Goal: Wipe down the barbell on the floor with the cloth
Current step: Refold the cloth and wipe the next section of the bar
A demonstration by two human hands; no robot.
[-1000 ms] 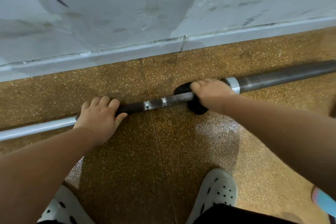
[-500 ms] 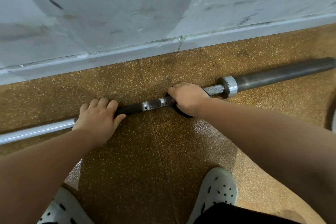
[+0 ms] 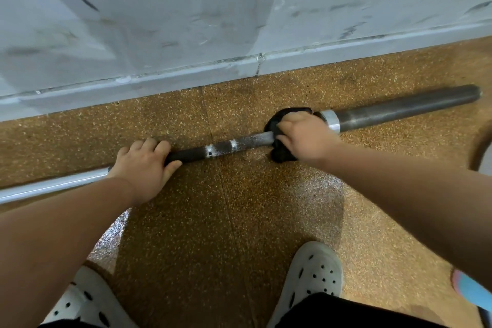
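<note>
Both hands were on the barbell (image 3: 239, 144), which lay on the speckled brown floor (image 3: 239, 221) and ran from the lower left edge of the frame up to the right edge, near a pale scuffed wall (image 3: 186, 8) filling the upper part. The left hand (image 3: 143, 165) sat left of centre, its grip folded over the dark section of the shaft with the fingers over the top and the thumb in front. The right hand (image 3: 303, 136), right of centre, had its grip wrapped around a black cloth (image 3: 282, 154) bunched about the shaft, touching the bright collar (image 3: 331, 121) where the thicker dark sleeve (image 3: 404, 109) began. Cloth showed above and below the fist. Between the hands the shaft showed knurling and two bright rings. At the bottom of the frame were two white perforated clogs (image 3: 314, 274), one under each forearm.
</note>
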